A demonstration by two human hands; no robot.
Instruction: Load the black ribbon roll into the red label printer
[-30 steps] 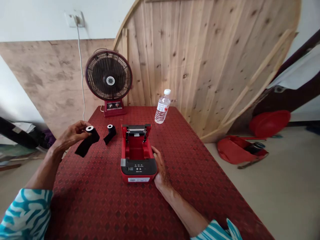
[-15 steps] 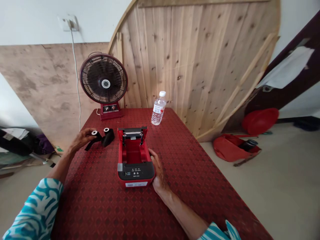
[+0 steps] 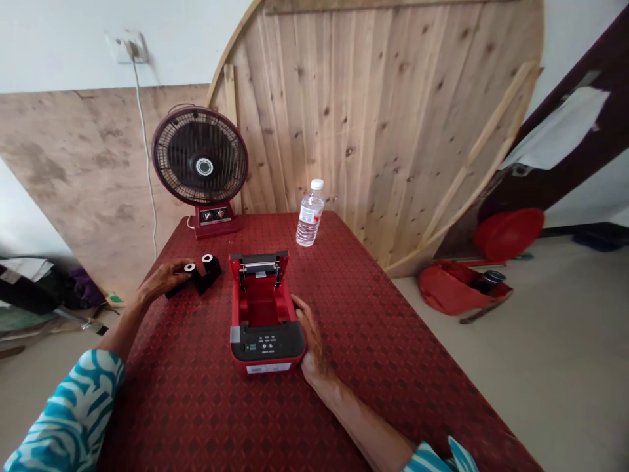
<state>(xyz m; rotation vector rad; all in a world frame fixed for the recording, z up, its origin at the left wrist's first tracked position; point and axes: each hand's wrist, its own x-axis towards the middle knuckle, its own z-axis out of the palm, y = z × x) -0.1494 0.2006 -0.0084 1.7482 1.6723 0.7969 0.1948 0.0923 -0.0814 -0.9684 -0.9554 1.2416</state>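
Note:
A red and black label printer (image 3: 268, 344) rests on the table with its lid (image 3: 259, 262) raised and its red inner bay bare. My right hand (image 3: 313, 344) is closed against the printer's right side, fingers along the wall. Left of the printer stands a black ribbon (image 3: 201, 283), wound on two rolls with white cores and a stretch of ribbon between them. The fingers of my left hand (image 3: 170, 276) are closed on the nearer left roll (image 3: 190, 270); part of their grip is hidden by it.
Both hands work over a red patterned table (image 3: 196, 406). A dark red fan (image 3: 204, 164) stands at the back left, its cord running to a wall socket (image 3: 128, 48). A clear water bottle (image 3: 309, 219) is at the back. On the floor right lies a red bag (image 3: 447, 292).
My left hand has shifted the left ribbon roll slightly right and toward me, and the ribbon between the rolls hangs differently. My right hand stays on the printer.

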